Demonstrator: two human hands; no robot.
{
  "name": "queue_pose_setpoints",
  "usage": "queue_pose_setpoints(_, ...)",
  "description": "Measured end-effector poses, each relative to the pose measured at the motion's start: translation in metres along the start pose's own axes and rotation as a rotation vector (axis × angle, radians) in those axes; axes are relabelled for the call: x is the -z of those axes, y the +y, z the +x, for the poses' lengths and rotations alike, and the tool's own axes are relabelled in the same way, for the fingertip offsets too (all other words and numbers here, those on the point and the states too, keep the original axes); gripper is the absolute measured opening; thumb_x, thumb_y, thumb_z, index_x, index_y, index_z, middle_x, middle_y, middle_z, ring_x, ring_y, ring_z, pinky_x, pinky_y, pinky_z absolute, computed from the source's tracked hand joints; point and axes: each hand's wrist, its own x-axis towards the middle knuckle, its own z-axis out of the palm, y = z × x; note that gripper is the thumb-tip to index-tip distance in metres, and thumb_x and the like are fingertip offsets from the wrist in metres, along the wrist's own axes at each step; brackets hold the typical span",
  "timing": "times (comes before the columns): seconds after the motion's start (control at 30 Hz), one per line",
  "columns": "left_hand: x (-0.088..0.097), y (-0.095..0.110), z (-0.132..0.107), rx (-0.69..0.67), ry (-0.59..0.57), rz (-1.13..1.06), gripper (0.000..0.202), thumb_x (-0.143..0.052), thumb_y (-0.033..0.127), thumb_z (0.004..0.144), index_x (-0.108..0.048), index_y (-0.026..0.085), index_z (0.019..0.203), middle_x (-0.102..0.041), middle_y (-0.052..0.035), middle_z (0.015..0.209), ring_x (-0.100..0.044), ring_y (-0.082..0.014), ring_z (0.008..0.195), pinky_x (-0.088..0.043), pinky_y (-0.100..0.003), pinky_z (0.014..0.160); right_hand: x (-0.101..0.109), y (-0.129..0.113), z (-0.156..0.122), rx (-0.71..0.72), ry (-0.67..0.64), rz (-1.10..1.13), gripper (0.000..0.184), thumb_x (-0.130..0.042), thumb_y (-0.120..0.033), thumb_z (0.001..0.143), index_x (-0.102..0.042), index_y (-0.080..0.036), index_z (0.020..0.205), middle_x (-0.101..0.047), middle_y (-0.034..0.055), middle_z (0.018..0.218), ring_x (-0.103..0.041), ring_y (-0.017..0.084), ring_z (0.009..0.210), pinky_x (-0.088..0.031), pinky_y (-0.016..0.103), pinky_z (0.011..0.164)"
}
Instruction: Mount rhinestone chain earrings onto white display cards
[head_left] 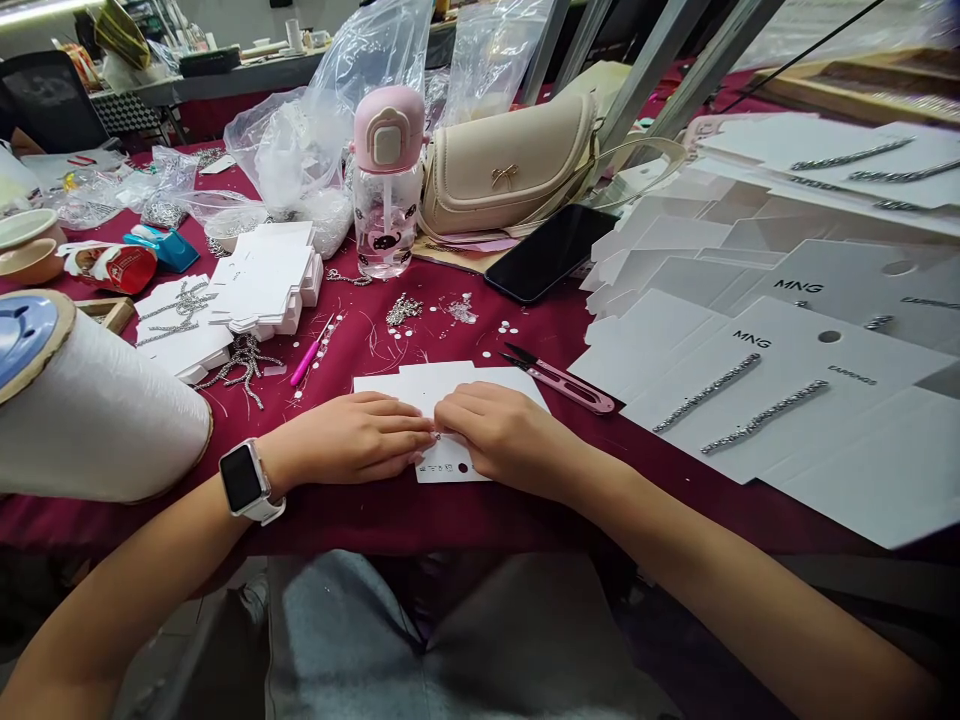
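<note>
A white earring card (442, 472) lies on the maroon cloth in front of me, with small print and a round hole at its near edge. My left hand (364, 437) rests flat on the card's left side, fingers stretched out. Over the card's middle, my right hand (506, 432) is closed, thumb and fingers pinched against the surface beside the left fingertips. A tiny shiny bit shows there, but what the pinch holds is hidden. Pink thread snips (562, 380) lie just beyond my right hand. A pink pen-like tool (309, 355) lies beyond the left.
At right spreads a pile of cards (862, 440) bearing sparkling strip earrings. A large thread spool (97, 400) stands at left, near stacked blank cards (262, 270) and rhinestone chains (244, 370). Farther back are a bottle (386, 200), a cream handbag (510, 170) and a phone (551, 255).
</note>
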Motion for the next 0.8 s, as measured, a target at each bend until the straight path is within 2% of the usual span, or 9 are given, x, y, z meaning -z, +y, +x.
queue_pose_setpoints(0.4,-0.0005,0.0006,0.0006,0.017,-0.011,-0.004,0.036,-0.027,0.026,0.091,-0.052,0.015,0.114,-0.057,-0.0044,0.117,-0.051,-0.0167,0.108,-0.039,-0.031,0.095,-0.0012,-0.0020,-0.0006,0.007,-0.002,-0.045,0.017,-0.040,-0.002,0.069,-0.049,-0.016,0.065,-0.049,0.0024,0.057,-0.039,0.015,0.058,-0.030,0.024,0.056)
queue_pose_setpoints(0.6,-0.0006,0.0012,0.0001,0.004,0.014,0.018,0.035,-0.028,0.025,0.091,-0.053,0.013,0.113,-0.057,-0.0053,0.115,-0.052,-0.0173,0.107,-0.040,-0.032,0.093,-0.0029,-0.0038,0.0004,0.032,0.051,-0.090,0.020,-0.037,0.001,0.062,-0.048,-0.016,0.062,-0.046,0.0021,0.054,-0.035,0.015,0.056,-0.028,0.025,0.055)
queue_pose_setpoints(0.8,-0.0015,0.0015,0.0001,-0.004,0.029,0.031,0.036,-0.028,0.024,0.090,-0.054,0.013,0.113,-0.058,-0.0054,0.115,-0.053,-0.0176,0.106,-0.041,-0.032,0.093,-0.0029,-0.0041,0.0007,0.034,0.041,-0.093,0.021,-0.037,0.001,0.057,-0.046,-0.017,0.063,-0.046,0.0020,0.054,-0.035,0.015,0.056,-0.028,0.024,0.055)
